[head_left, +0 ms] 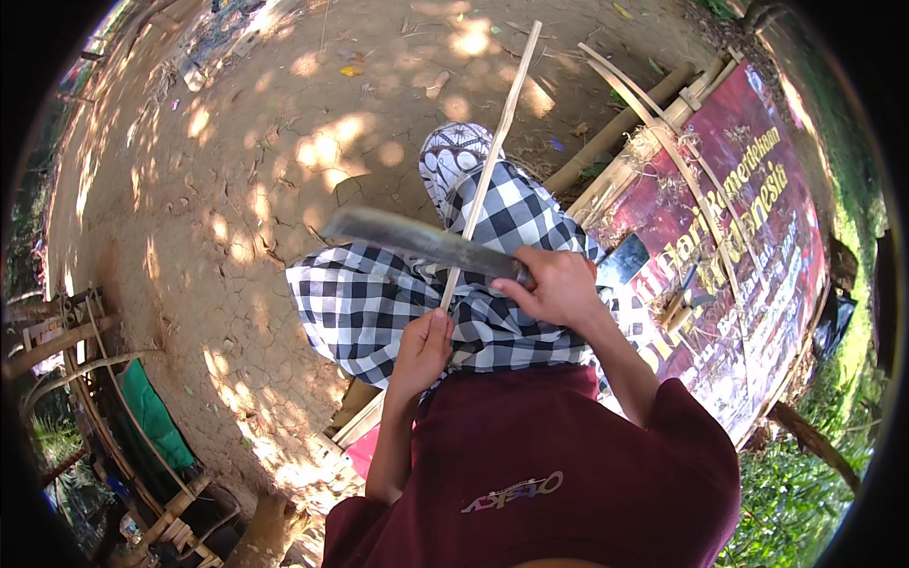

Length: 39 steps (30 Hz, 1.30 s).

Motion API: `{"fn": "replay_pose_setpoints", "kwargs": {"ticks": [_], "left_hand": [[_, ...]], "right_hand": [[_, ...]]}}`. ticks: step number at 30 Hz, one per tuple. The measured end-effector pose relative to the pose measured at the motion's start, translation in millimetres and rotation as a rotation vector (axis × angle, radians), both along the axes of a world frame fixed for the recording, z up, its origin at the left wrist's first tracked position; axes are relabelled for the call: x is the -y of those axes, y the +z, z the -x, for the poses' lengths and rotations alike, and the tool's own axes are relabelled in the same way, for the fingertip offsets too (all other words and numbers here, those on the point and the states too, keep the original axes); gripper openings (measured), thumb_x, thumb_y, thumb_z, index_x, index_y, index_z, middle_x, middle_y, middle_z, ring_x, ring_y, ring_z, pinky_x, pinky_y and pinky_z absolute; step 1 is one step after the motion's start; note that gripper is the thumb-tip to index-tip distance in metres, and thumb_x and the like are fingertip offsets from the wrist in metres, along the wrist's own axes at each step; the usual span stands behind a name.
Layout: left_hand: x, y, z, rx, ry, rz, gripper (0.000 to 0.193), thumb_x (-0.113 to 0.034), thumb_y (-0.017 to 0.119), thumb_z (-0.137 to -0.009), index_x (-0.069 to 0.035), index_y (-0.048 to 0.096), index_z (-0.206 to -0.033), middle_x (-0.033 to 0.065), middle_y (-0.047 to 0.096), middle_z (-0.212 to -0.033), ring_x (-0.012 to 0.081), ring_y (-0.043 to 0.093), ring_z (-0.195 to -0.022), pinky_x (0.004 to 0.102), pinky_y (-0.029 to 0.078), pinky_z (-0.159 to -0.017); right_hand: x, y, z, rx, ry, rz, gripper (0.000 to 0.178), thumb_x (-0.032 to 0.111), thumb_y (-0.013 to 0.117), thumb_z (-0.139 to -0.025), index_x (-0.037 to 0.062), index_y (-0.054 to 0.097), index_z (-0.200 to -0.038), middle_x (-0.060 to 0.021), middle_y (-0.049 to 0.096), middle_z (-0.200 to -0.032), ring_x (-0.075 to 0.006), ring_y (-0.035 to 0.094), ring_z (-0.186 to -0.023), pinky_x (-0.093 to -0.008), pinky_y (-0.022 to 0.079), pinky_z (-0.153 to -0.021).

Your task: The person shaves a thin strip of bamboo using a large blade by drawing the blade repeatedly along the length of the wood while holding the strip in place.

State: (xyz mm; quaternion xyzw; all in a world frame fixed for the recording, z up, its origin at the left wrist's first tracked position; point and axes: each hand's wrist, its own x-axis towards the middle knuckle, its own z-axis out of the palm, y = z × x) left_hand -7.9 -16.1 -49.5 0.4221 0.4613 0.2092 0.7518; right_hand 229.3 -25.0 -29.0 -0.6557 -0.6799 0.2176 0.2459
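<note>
My left hand (pixel 423 350) is closed around the near end of a long, pale bamboo strip (pixel 507 114). The strip slants up and away over my lap, past my patterned white sleeve-like cloth foot covering (pixel 453 156), toward the ground. In my right hand (pixel 559 287) is a machete (pixel 402 234), its handle mostly hidden by the fingers. The broad dark blade points left and crosses the strip just beyond my left hand. Its tip is smeared by motion. Whether the edge bites into the strip, I cannot tell.
I sit on a bamboo platform covered by a dark red printed banner (pixel 805 246). Thin bamboo strips (pixel 701 180) and shavings lie on it, with a small dark flat piece (pixel 626 258) beside my right hand. Cracked earth (pixel 208 312) spreads ahead; a bamboo frame with green cloth (pixel 151 412) stands left.
</note>
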Motion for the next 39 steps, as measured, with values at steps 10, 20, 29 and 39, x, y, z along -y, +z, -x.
{"fn": "replay_pose_setpoints", "kwargs": {"ticks": [10, 20, 29, 39], "left_hand": [[16.1, 20.3, 30.9, 0.09, -0.107, 0.409, 0.035, -0.038, 0.038, -0.105, -0.012, 0.044, -0.083, -0.0069, 0.028, -0.055, 0.0033, 0.023, -0.041, 0.0214, 0.02, -0.039], [28.4, 2.7, 76.9, 0.097, 0.086, 0.305, 0.044, -0.04, 0.039, -0.104, -0.011, 0.039, -0.072, -0.0043, 0.031, -0.059, 0.0073, 0.029, -0.048, 0.0225, 0.027, -0.046], [-4.4, 3.6, 54.7, -0.042, 0.26, 0.087, 0.044, -0.045, 0.034, -0.104, -0.011, 0.039, -0.076, -0.0057, 0.029, -0.058, 0.003, 0.026, -0.047, 0.0201, 0.019, -0.041], [6.5, 2.2, 15.9, -0.098, 0.16, -0.121, 0.043, -0.039, 0.034, -0.105, -0.01, 0.038, -0.074, -0.0046, 0.03, -0.057, 0.0038, 0.025, -0.046, 0.0226, 0.02, -0.041]], "right_hand": [[-32.6, -12.0, -45.6, 0.373, 0.146, -0.167, 0.053, 0.062, 0.053, -0.088, 0.0104, 0.062, -0.083, -0.0069, 0.061, -0.06, -0.0269, 0.062, -0.051, -0.0422, 0.047, -0.047], [-59.5, -46.1, -166.3, -0.409, -0.772, 0.004, 0.059, 0.051, 0.049, -0.097, -0.0009, 0.059, -0.07, -0.0038, 0.051, -0.052, -0.0139, 0.049, -0.046, -0.0308, 0.038, -0.045], [-17.0, -18.7, -36.7, -0.107, -0.38, -0.008, 0.039, 0.038, 0.068, -0.088, -0.0009, 0.065, -0.085, -0.0075, 0.05, -0.048, -0.0182, 0.053, -0.043, -0.0335, 0.041, -0.045], [6.4, -7.8, 40.7, -0.015, 0.174, -0.026, 0.04, 0.044, 0.073, -0.08, 0.0063, 0.063, -0.088, -0.0032, 0.059, -0.057, -0.0221, 0.063, -0.051, -0.0346, 0.047, -0.048]]}}
